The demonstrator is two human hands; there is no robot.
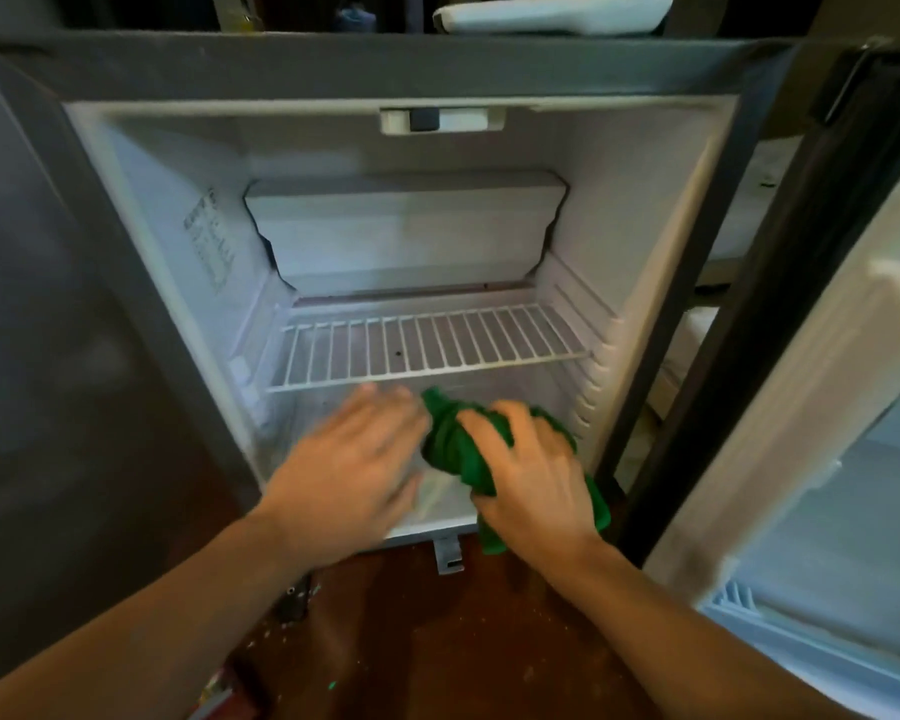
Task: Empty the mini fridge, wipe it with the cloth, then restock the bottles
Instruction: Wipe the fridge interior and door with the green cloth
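The mini fridge stands open with a white interior and no bottles inside. A white wire shelf spans its lower half. My right hand grips a bunched green cloth at the front of the fridge floor, below the shelf. My left hand lies flat with straight fingers just left of the cloth, over the fridge floor; it is blurred. No bottles are in view.
The fridge door hangs open on the right, its inner shelves facing me. A white freezer box sits at the back top. A pale object lies on top of the fridge. Dark brown floor with small debris lies below.
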